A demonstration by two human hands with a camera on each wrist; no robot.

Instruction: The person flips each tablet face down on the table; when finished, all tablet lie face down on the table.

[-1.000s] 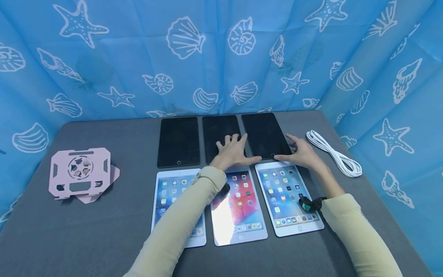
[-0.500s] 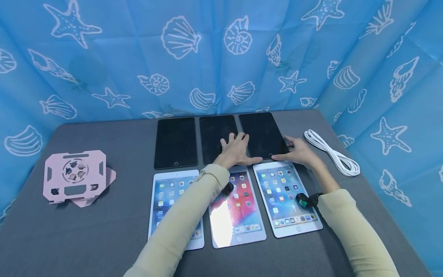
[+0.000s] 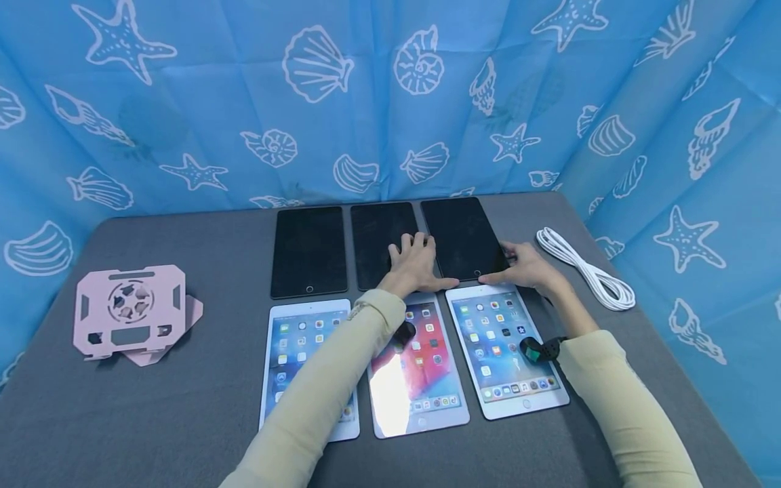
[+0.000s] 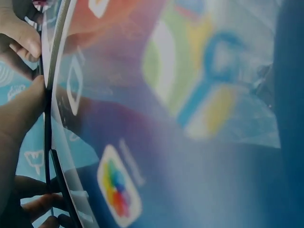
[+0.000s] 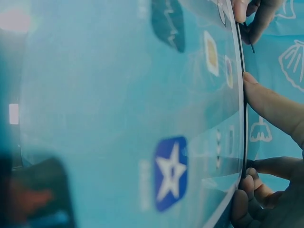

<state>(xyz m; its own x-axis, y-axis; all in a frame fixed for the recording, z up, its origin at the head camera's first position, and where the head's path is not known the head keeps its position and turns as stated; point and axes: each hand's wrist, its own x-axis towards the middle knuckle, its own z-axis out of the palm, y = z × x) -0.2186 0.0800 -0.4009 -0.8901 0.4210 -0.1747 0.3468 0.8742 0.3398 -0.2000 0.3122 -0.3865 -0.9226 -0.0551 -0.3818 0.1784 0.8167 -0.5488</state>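
Observation:
Three black tablets lie dark-faced in a row at the back of the table. My left hand [image 3: 411,268] spreads its fingers over the right side of the middle black tablet [image 3: 378,234] and the gap beside it. Its thumb reaches the lower left corner of the right black tablet [image 3: 460,234]. Around that tablet's lower right corner, my right hand [image 3: 529,268] holds with its thumb at the front edge and curled fingers at the side. Thumb and fingers of the right hand [image 5: 278,111] also show at a thin dark edge in the right wrist view.
In front lie three white tablets with app icons: left [image 3: 293,346], middle [image 3: 442,369] and right [image 3: 497,339]. The left black tablet [image 3: 309,251] is beyond the left sleeve. A pink stand [image 3: 165,279] sits left; a coiled white cable [image 3: 586,268] lies right. A blue curtain [image 3: 366,102] backs the table.
The view has shifted slightly. The left hand's fingers have drawn a little closer together and rightward over the gap between the black tablets. The right hand stays at the same corner.

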